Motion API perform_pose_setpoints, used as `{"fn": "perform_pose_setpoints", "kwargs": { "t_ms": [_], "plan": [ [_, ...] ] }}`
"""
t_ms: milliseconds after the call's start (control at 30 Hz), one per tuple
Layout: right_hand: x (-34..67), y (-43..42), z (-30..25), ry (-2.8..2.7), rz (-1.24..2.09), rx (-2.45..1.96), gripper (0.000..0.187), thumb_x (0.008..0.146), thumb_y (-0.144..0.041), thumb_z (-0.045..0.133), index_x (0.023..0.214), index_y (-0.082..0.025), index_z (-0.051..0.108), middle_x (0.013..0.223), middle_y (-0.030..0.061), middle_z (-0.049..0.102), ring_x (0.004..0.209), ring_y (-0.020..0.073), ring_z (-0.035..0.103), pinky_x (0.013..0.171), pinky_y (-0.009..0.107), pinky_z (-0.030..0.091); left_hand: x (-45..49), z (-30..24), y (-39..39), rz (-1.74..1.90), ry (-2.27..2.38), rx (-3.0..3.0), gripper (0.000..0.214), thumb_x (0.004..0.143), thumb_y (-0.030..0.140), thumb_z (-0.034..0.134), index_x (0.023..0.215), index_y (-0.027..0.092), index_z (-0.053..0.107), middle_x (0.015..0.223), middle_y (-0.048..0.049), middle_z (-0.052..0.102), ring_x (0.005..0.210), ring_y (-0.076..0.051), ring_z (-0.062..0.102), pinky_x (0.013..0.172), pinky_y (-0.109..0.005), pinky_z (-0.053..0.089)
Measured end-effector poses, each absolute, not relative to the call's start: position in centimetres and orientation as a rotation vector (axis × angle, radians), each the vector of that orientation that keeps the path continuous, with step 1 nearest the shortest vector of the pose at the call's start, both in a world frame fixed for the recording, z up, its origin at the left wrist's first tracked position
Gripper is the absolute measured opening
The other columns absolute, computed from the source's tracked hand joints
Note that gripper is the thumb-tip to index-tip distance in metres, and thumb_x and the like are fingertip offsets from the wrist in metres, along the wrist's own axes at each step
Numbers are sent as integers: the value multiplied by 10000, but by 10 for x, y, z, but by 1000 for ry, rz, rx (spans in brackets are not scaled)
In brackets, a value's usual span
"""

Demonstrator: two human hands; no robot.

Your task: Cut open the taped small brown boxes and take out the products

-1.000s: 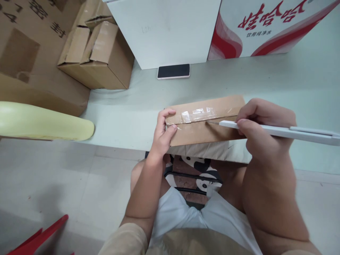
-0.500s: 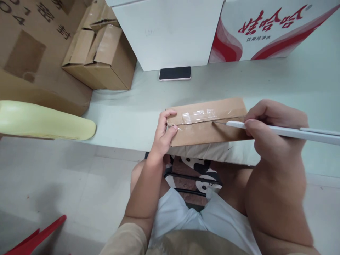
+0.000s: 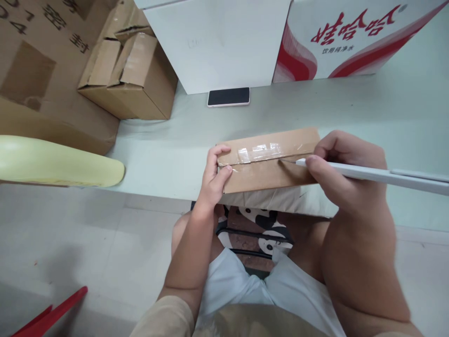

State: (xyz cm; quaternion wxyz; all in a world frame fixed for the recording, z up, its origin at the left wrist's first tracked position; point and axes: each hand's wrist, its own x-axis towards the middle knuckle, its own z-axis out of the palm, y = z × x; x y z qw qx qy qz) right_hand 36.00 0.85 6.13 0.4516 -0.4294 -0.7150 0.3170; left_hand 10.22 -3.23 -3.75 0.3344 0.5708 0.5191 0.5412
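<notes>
A small brown cardboard box (image 3: 266, 174) lies near the table's front edge, with clear tape over the seam along its top. My left hand (image 3: 218, 172) grips its left end, fingers on the far side of the seam and thumb on the near side. In my right hand (image 3: 345, 164) is a slim white utility knife (image 3: 372, 173), its handle running out to the right. The thin dark tip touches or hovers just over the box at the seam; I cannot tell which. My right fingers partly cover the box's right end.
Behind the box lies a phone (image 3: 228, 97), before a white carton (image 3: 224, 47) and a red-and-white carton (image 3: 336, 51). Brown boxes (image 3: 150, 79) stand at the left, near a pale yellow rounded object (image 3: 63, 161). Something red (image 3: 59, 311) is on the lower left.
My right hand has shifted left, closer to the knife's tip and the box. The tip stays at nearly the same place on the seam. My left hand keeps its hold.
</notes>
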Motion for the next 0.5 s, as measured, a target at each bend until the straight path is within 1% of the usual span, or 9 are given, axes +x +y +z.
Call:
{"fn": "perform_pose_setpoints", "kwargs": {
  "t_ms": [67,167,333,500],
  "plan": [
    [360,9,62,-1810,775,-1114,205,798,-199,690,667,-222,534,531,-64,443,482,80,342,460,271,256,102,-38,-32,1419,1359,1493,450,918,581,627,1287,333,560,1366,-48,605,1235,-280,602,1048,-419,517],
    [361,10,63,-1801,736,-1172,161,778,-162,644,655,-223,560,540,-49,445,500,93,352,473,283,254,102,-39,-32,1417,1352,1487,453,921,585,625,1296,341,555,1371,-46,596,1227,-279,601,1039,-421,521],
    [362,11,63,-1719,694,-1207,191,746,-120,615,617,-233,531,525,-53,406,478,94,318,474,293,249,102,-40,-32,1411,1342,1517,436,932,550,611,1306,338,540,1370,-51,587,1257,-289,588,1051,-434,516],
    [365,10,62,-1702,663,-1225,197,747,-126,617,610,-231,522,533,-48,412,490,95,326,478,296,243,101,-39,-32,1396,1341,1509,426,928,522,605,1307,337,540,1367,-50,585,1246,-286,587,1044,-437,514]
  ]
}}
